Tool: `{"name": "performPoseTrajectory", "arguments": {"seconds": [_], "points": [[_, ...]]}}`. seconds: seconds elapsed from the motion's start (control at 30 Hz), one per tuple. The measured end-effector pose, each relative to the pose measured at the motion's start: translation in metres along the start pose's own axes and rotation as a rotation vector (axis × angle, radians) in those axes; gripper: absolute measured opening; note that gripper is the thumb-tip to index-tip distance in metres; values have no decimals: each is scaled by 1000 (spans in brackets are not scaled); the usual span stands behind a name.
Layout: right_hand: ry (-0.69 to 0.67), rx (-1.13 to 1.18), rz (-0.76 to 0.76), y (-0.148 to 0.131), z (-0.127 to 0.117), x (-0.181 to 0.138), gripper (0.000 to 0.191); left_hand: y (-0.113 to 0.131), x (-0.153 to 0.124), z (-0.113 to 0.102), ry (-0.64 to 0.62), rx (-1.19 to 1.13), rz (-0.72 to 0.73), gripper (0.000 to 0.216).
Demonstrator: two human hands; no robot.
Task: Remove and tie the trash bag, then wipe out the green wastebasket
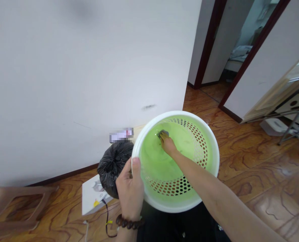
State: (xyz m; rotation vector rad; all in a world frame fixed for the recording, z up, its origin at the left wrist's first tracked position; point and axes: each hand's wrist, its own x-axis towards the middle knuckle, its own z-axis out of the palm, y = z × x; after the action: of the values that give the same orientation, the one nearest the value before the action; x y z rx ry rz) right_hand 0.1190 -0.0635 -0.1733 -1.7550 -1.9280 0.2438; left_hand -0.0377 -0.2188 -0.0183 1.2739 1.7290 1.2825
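Observation:
A round green plastic basket [149, 148] with a white rim and rows of holes round its wall is tilted so that its inside faces me. My left hand [131, 183] grips the rim at the left, thumb on top and fingers behind it. A beaded bracelet circles that wrist. Deep inside the basket, my right hand [168, 143] presses a grey cloth [163, 133] against the green bottom. The cloth is bunched under the fingers, which partly hide it.
Left of the basket, a tied black plastic bag [112, 164] stands by a white box [88, 193]. A brown plastic stool [20, 208] lies at the lower left. The white wall [88, 67] is close ahead; a doorway [222, 67] and a white container [274, 126] are on the right.

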Motion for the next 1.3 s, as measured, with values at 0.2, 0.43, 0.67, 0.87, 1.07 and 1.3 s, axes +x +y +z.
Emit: {"name": "performPoseTrajectory", "arguments": {"seconds": [0.2, 0.43, 0.67, 0.87, 1.07, 1.3], "points": [[294, 77, 132, -4, 40, -4, 46, -1, 3, -4, 5, 37, -30, 37], [392, 432, 320, -54, 53, 23, 40, 8, 11, 2, -58, 26, -55, 37], [-99, 198, -373, -37, 58, -27, 35, 12, 15, 7, 2, -31, -64, 36], [-67, -97, -468, -14, 35, -9, 45, 12, 13, 3, -13, -7, -39, 39], [-8, -41, -333, -35, 27, -1, 46, 11, 15, 4, 18, 3, -47, 39], [-168, 7, -476, -20, 10, -2, 35, 7, 16, 3, 24, 10, -30, 39]]}}
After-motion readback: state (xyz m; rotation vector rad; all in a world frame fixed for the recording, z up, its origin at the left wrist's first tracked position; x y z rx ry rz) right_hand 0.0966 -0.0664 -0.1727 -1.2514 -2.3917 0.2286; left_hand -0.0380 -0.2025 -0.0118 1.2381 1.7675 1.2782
